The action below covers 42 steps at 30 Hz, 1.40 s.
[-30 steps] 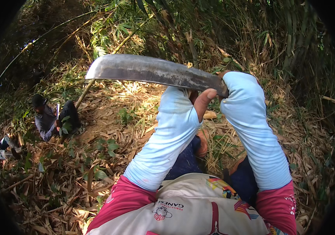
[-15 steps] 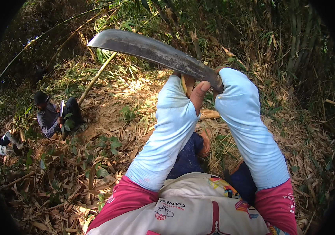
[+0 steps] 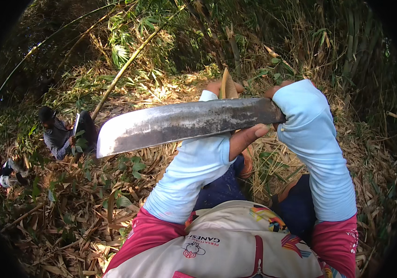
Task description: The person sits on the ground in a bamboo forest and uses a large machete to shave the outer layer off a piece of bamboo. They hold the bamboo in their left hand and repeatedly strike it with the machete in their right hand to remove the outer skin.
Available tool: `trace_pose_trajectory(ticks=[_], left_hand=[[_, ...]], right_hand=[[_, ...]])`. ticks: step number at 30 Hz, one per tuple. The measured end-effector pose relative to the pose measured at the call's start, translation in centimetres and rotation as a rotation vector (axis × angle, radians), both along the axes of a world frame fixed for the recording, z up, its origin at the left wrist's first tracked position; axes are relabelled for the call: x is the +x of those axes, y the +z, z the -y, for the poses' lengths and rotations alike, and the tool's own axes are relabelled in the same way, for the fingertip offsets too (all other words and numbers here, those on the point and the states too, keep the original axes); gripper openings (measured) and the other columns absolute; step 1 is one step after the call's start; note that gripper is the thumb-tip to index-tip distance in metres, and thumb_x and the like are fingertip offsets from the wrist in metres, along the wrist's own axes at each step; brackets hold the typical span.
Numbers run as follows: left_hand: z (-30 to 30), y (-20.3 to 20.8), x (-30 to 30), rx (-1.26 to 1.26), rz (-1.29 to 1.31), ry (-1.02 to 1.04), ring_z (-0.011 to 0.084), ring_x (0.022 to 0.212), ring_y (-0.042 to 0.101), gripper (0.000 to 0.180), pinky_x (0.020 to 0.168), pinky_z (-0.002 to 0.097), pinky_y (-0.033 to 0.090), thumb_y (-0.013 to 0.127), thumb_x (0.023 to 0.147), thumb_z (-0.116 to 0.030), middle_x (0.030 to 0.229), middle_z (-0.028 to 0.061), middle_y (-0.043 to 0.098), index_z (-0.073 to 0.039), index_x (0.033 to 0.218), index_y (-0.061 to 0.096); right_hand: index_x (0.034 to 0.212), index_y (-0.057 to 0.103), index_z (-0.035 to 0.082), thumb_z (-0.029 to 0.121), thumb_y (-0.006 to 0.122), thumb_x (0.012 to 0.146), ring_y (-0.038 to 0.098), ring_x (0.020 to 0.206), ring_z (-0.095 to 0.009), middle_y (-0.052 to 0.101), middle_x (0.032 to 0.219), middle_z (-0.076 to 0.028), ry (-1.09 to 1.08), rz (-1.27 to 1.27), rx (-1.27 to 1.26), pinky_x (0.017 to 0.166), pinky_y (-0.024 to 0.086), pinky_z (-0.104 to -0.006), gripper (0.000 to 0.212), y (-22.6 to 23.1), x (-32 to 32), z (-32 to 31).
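Observation:
A machete (image 3: 184,120) lies nearly level before me, its broad, blotched grey blade reaching left. My right hand (image 3: 279,88), mostly covered by a pale blue sleeve, is closed at the handle end; the handle itself is hidden. My left hand (image 3: 248,139) is at the blade's near-handle part, thumb below the lower edge and fingers behind the upper one. A stiff, pointed, tan piece like dry bamboo sheath (image 3: 228,85) stands up behind the blade, held among the left fingers. The blade hides most of that hand.
Dry leaves (image 3: 68,208) and small green plants cover the ground. A seated person (image 3: 59,134) holds a long blade at the left, with another person (image 3: 8,171) partly seen beyond. A slanting bamboo pole (image 3: 129,65) and dense bamboo stems (image 3: 354,41) stand around.
The machete's tip has swung down, bringing the blade nearly level with its flat side more toward me. The tan piece now shows above the blade. My right hand has shifted slightly right.

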<state>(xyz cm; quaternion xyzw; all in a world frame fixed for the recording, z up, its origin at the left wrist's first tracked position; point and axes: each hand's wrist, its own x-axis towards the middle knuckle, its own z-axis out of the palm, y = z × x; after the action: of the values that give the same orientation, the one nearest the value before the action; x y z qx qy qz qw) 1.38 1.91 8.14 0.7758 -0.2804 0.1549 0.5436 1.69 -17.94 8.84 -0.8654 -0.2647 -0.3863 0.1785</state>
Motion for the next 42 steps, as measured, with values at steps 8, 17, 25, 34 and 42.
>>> trace_pose_trajectory(ticks=[8,17,25,34,42], left_hand=[[-0.3,-0.9,0.1,0.117,0.070,0.053,0.0180,0.097,0.057,0.084,0.084,0.0324,0.048,0.089,0.071,-0.049,0.107,0.0090,0.055,0.000,0.126,0.048],[0.4,-1.4,0.0,0.164,0.167,0.059,0.0228,0.094,0.062,0.071,0.083,0.0378,0.050,0.088,0.077,-0.035,0.106,0.0112,0.060,0.000,0.127,0.051],[1.1,-1.4,0.1,0.200,0.243,0.039,0.0210,0.090,0.063,0.074,0.077,0.0359,0.051,0.088,0.077,-0.032,0.101,0.0114,0.062,0.001,0.127,0.045],[2.0,-1.6,-0.1,0.185,0.270,0.045,0.0193,0.086,0.064,0.075,0.075,0.0345,0.051,0.091,0.074,-0.029,0.095,0.0087,0.064,0.001,0.126,0.045],[2.4,-2.0,0.3,0.110,0.205,0.092,0.0226,0.087,0.066,0.047,0.076,0.0362,0.052,0.088,0.077,-0.027,0.096,0.0078,0.067,-0.003,0.110,0.065]], right_hand=[[0.068,0.059,0.009,0.012,0.069,0.065,0.061,0.061,-0.034,0.055,0.062,-0.013,0.039,0.060,-0.031,0.056,0.047,-0.0424,0.010,0.4,0.0,0.5],[0.067,0.057,0.009,0.010,0.068,0.065,0.061,0.063,-0.034,0.054,0.063,-0.014,-0.019,0.013,-0.026,0.057,0.047,-0.0435,0.011,0.5,-0.2,0.9],[0.072,0.060,0.009,0.008,0.070,0.064,0.061,0.068,-0.034,0.057,0.067,-0.013,-0.034,-0.045,-0.033,0.061,0.048,-0.0426,0.013,0.5,-1.1,2.1],[0.077,0.065,0.008,0.005,0.072,0.061,0.062,0.072,-0.033,0.061,0.072,-0.011,-0.078,-0.050,-0.039,0.064,0.048,-0.0414,0.018,-0.1,-1.5,2.7],[0.068,0.058,0.007,0.007,0.068,0.063,0.062,0.065,-0.035,0.058,0.065,-0.014,-0.033,-0.024,0.036,0.057,0.047,-0.0448,0.011,0.0,-1.1,2.7]])
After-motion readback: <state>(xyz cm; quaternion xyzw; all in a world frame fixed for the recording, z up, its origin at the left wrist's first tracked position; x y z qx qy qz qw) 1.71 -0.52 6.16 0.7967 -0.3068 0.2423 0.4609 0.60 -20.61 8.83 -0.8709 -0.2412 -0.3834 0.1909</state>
